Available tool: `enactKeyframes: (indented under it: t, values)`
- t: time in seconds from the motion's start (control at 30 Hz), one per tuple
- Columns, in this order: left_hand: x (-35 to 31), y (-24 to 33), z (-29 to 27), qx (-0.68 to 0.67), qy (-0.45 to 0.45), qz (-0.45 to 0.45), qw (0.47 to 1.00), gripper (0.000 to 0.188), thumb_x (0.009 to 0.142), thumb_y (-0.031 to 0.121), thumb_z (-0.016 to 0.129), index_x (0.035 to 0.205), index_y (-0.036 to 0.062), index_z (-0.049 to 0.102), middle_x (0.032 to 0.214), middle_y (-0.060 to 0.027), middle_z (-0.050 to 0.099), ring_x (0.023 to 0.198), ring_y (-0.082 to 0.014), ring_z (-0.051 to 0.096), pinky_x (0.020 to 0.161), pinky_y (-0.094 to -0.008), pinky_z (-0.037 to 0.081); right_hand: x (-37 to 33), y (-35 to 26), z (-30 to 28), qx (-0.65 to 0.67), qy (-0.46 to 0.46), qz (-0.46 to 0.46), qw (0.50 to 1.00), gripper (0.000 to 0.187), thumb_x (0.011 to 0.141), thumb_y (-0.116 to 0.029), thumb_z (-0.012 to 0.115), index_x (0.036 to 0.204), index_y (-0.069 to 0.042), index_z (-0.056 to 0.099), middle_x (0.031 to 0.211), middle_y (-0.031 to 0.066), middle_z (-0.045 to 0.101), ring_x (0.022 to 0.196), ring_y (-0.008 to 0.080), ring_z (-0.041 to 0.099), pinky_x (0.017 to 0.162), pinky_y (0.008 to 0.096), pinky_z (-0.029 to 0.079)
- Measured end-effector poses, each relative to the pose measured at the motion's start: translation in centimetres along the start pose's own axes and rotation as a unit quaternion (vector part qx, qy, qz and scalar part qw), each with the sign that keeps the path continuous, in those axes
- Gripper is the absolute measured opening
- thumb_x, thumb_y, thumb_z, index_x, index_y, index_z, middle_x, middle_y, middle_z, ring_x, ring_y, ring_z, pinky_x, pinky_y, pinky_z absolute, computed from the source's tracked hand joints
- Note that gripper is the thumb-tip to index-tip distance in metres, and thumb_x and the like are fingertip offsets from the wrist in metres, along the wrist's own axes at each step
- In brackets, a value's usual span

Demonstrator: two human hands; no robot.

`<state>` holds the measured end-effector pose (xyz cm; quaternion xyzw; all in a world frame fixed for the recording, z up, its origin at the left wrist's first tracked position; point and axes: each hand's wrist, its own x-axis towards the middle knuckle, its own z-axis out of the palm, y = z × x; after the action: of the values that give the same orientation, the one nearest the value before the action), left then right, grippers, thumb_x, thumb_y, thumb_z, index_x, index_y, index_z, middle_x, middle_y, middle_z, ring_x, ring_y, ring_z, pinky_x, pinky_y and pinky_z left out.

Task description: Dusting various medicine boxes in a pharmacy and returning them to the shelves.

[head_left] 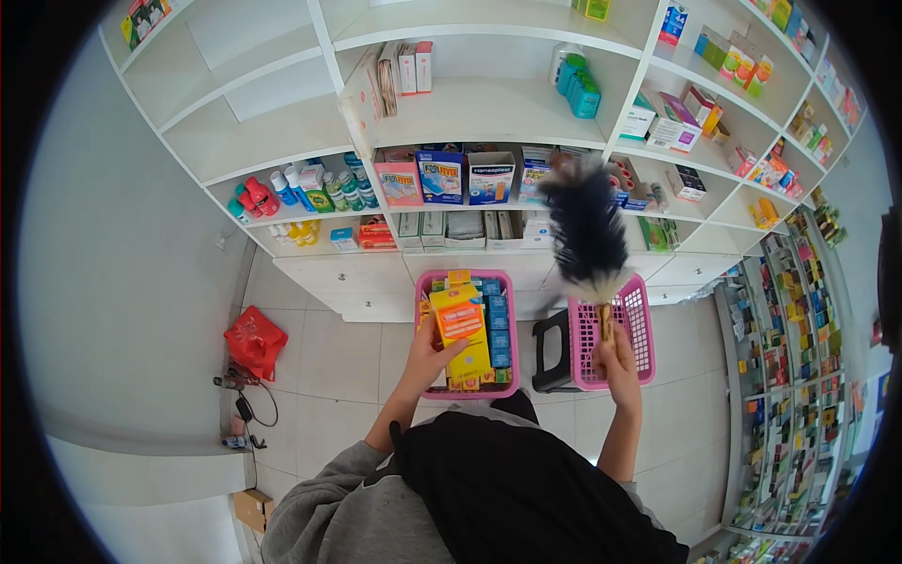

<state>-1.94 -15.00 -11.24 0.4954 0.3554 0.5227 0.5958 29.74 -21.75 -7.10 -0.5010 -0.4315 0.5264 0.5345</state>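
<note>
My left hand (432,352) is closed round a yellow box (460,334) with an orange panel. It holds the box above a pink basket (514,329) packed with blue and yellow boxes. My right hand (615,362) grips the wooden handle of a feather duster (587,226), whose dark feathers point up and away from me. They are slightly blurred and cover part of the shelf behind. Beneath the duster's handle is a second pink basket (642,324), with only its lattice walls and base showing inside.
White shelves (489,94) ahead hold medicine boxes and bottles, with drawers (343,277) below. A black stool (550,352) is by the right basket. On the floor at left lie a red plastic bag (256,343) and cables (246,404). A stocked display rack (785,376) stands at right.
</note>
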Motion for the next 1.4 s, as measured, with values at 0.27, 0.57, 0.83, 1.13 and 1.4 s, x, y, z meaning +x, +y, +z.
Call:
enactKeyframes:
  t: [0.27,0.57,0.83,1.13,1.4]
  values:
    - [2.1,-1.1,-0.4,0.351,0.039,0.04,0.935,0.054,0.08,0.009,0.069,0.127,-0.0021,0.043,0.109,-0.0135,0.062,0.1,-0.0187,0.061,0.086,-0.0292,0.047,0.1,1.2,7.2,-0.255,-0.084,-0.163,0.949,0.037,0.091,-0.012,0.054,0.125,-0.007,0.044,0.075,0.0027,0.05,0.063,0.0088,0.05,0.056,0.0234,0.041]
    - [1.5,0.0,0.3,0.363,0.08,0.057,0.927,0.048,0.077,0.012,0.069,0.119,-0.0007,0.049,0.098,-0.017,0.063,0.09,-0.0295,0.063,0.077,-0.0335,0.048,-0.1,-0.5,9.0,-0.261,-0.085,-0.135,0.952,0.037,0.087,-0.009,0.06,0.123,-0.006,0.055,0.099,0.012,0.065,0.082,0.0131,0.061,0.073,0.0254,0.047]
    - [1.7,-1.3,-1.5,0.404,0.05,0.09,0.909,0.044,0.072,0.011,0.069,0.113,-0.0001,0.056,0.102,-0.0195,0.062,0.098,-0.0357,0.059,0.084,-0.0399,0.047,-0.1,-1.0,9.1,-0.244,-0.131,-0.137,0.951,0.041,0.083,-0.012,0.064,0.123,-0.009,0.057,0.102,0.0173,0.066,0.088,0.0291,0.066,0.076,0.0313,0.051]
    - [1.3,-0.1,-0.9,0.37,0.079,-0.05,0.924,0.028,0.076,0.013,0.065,0.102,0.0017,0.062,0.088,-0.0143,0.065,0.08,-0.0319,0.063,0.077,-0.0374,0.049,-0.3,0.0,9.8,-0.242,-0.074,-0.153,0.955,0.038,0.083,-0.008,0.063,0.121,-0.005,0.057,0.096,0.015,0.067,0.082,0.0182,0.066,0.071,0.027,0.05]
    - [1.1,-1.6,-1.7,0.304,0.082,0.076,0.946,0.044,0.071,0.009,0.069,0.112,0.0005,0.056,0.085,-0.0163,0.066,0.073,-0.0272,0.067,0.064,-0.0324,0.051,-0.9,0.6,10.9,-0.215,-0.049,-0.122,0.968,0.042,0.083,-0.011,0.062,0.125,-0.011,0.056,0.098,0.0162,0.067,0.085,0.0267,0.067,0.075,0.03,0.05]
